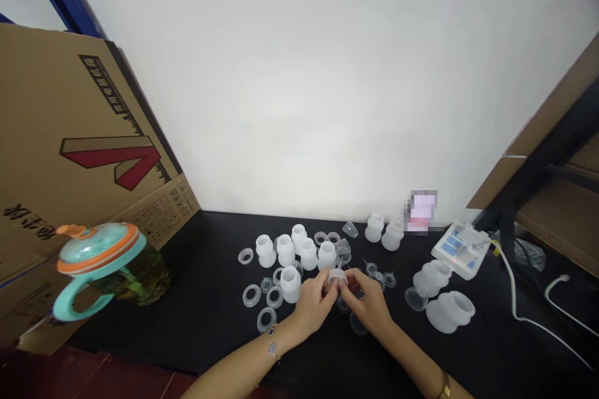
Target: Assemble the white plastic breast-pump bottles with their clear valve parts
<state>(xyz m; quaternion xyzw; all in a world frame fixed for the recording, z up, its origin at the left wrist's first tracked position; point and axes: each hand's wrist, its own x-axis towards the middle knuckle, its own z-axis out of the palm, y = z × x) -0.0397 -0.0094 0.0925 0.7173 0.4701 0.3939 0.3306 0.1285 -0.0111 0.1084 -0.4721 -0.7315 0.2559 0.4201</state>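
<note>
My left hand [309, 304] and my right hand [370, 303] meet over the black table, both closed on one small translucent screw ring [337, 275]. Fingers and thumbs pinch its edge from either side, and its underside is hidden. Just left of my left hand stands a white, waisted bottle [291, 285] with an open mouth. Behind it several more white bottles [285, 250] stand upright in a group. Loose rings [266, 320] lie flat to the left. Near my right hand are small clear nipple-like pieces [389, 279] and clear caps [344, 250].
Two frosted bottles [447, 313] lie tilted at the right, beside a clear disc [416, 298]. Behind them sits a white box [461, 249] with a white cable [513, 299]. A lidded tea jug [140, 274] and a large carton [70, 131] are at the left. A white wall [299, 87] rises behind the table.
</note>
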